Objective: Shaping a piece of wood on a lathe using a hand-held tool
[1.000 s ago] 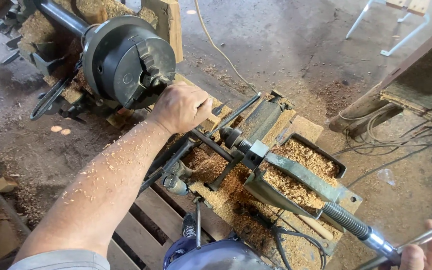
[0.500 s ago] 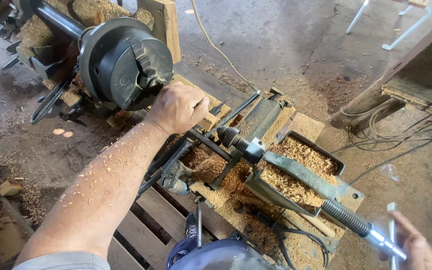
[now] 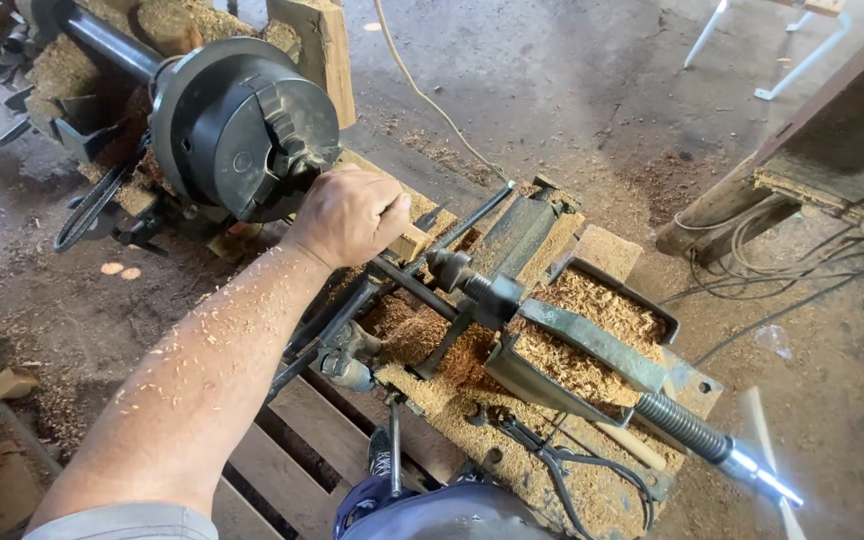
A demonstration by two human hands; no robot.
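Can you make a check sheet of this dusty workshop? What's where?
Surface: wooden slatted base under the lathe, covered in sawdust.
Job's things: pale wooden block at the round black metal chuck; threaded tailstock screw at the other end.
Clutter: wood shavings filling the metal tray; chips on the concrete floor.
Grips: left hand closed on the block; right hand not seen.
Cables: black wires by the base; thin cord on the floor; more cables at right.
Surroundings: white legs, wooden bench.
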